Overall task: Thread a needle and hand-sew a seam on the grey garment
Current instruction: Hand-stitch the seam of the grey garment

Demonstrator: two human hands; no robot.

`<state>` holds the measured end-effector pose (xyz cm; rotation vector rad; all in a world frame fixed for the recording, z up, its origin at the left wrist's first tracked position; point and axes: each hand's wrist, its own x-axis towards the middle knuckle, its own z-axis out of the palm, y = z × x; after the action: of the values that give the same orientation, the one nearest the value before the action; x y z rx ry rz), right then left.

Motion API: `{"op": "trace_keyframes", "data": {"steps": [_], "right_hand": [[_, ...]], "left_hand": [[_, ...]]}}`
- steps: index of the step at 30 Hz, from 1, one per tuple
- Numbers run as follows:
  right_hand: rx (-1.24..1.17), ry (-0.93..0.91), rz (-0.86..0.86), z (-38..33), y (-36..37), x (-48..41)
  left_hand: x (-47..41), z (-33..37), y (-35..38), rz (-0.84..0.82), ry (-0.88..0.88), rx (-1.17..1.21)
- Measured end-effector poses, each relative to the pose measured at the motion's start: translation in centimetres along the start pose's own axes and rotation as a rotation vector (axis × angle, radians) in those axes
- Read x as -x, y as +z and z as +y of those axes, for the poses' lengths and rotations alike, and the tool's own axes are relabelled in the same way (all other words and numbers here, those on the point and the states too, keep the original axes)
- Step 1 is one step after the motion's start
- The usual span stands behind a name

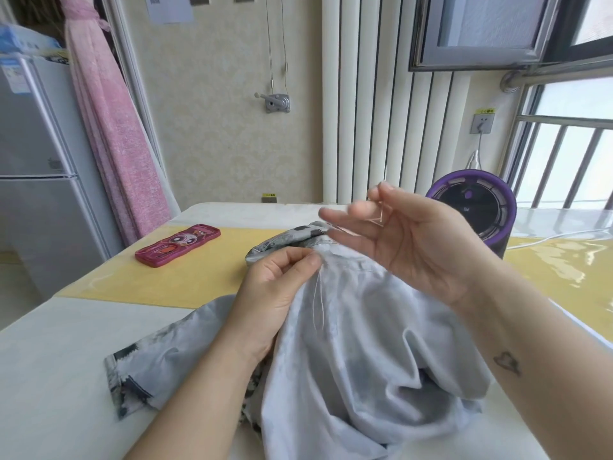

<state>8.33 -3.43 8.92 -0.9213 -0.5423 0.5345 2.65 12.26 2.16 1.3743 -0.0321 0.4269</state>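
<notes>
Grey garment [348, 343] was bunched up in a soft crumpled heap on the white table [49, 360], right at the near edge, with black-and-white patterned trim poking out at the sides. Left hand [278, 287] pinched a fold of the cloth between thumb and forefinger near the top of the heap. Right hand [418, 240] was raised above it, thumb and forefinger nipping a thin needle [385, 175], other fingers fanned out loose. Pale thread [319, 293] ran down across the fabric. A glossy yellow mat [199, 280], a red phone case [178, 245] and a round purple gadget [474, 207] sat further back
</notes>
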Motion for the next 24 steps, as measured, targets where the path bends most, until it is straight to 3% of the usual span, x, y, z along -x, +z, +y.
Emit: {"op": "trace_keyframes", "data": {"steps": [2, 5, 7, 9, 13, 17, 24], "right_hand": [[0.268, -0.133, 0.096, 0.6, -0.3, -0.5], [1.034, -0.349, 0.266, 1.5, -1.4, -0.5], [1.384, -0.409, 0.261, 2.1, -2.5, -0.7], [1.566, -0.391, 0.239, 2.4, -3.0, -1.0], [1.614, -0.374, 0.211, 2.2, -2.9, -0.9], [1.494, -0.342, 0.145, 1.8, -1.9, -0.4], [1.535, -0.453, 0.089, 3.9, -1.8, -0.6]], "left_hand": [[0.0, 0.0, 0.0, 0.005, 0.004, -0.019], [-0.1, -0.1, -0.1, 0.007, 0.005, -0.026], [0.0, -0.1, -0.1, 0.007, 0.001, -0.022], [0.0, -0.2, -0.1, 0.000, -0.002, -0.016], [-0.1, -0.2, -0.2, 0.007, -0.001, -0.013], [-0.2, -0.1, -0.3, -0.013, 0.008, -0.003], [-0.2, -0.1, -0.5, -0.056, 0.074, -0.067]]}}
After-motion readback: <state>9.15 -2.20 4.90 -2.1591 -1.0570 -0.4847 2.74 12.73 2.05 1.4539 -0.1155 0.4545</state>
